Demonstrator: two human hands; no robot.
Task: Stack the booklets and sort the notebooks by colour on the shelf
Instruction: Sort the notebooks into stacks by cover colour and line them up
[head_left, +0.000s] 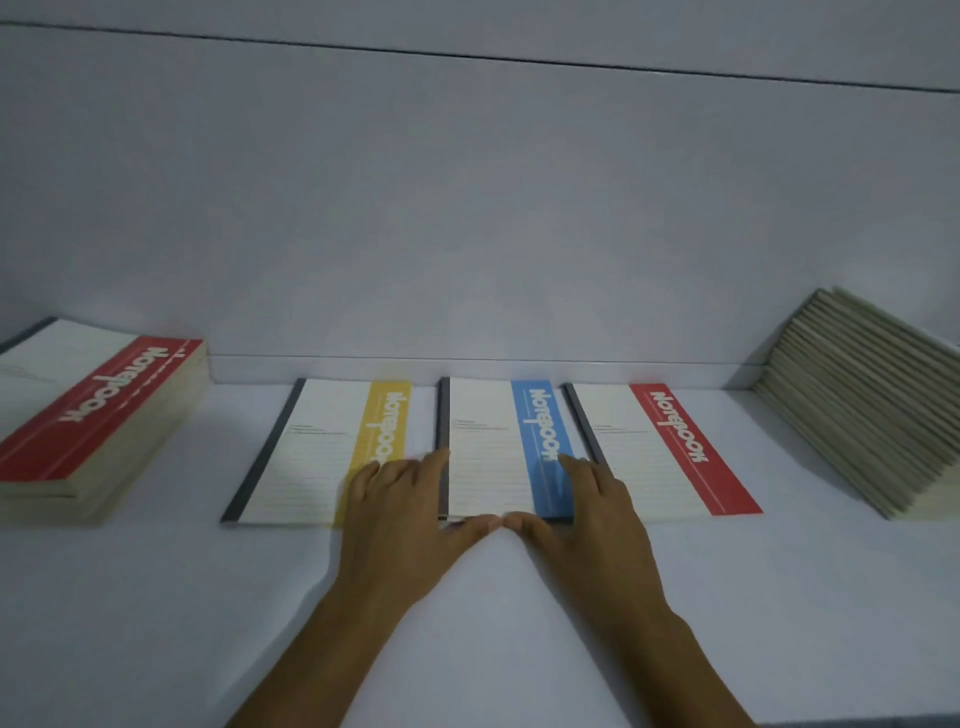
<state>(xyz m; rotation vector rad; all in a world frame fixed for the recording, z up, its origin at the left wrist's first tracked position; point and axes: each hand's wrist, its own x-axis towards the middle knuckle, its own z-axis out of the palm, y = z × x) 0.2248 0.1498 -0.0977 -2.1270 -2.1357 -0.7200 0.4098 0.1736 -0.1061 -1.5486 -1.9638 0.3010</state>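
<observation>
- Left hand (400, 499): the fingers are extended and spread, lying flat. They rest across the near end of the yellow band and the dark spine of the blue notebook (488, 457), with the thumb on its near edge. The hand grasps nothing.
- Right hand (587, 509): the fingers are extended along the right edge of the blue band. The thumb is on the near edge, its tip almost meeting the left thumb.
- The blue notebook lies flat between your hands at 12 o'clock, in the middle of the row.
- The step appears to be squaring this notebook. Push evenly with both thumbs toward 12 o'clock and use the flanking fingers as guides. Press lightly, because the covers look smooth and will probably slide.
- Yellow notebook (311, 452) is just beside it at 9 o'clock, and red notebook (670, 452) is at 3 o'clock. All three are thin rectangles with white ruled covers.
- Red stack (98, 410), at 10 o'clock, is thick and has cream page edges.
- Booklets (852, 400), at 2 o'clock, are a grey-beige pile, slanted and with stepped edges. It probably needs stacking.
- Shelf (156, 623) is matte and pale.
</observation>
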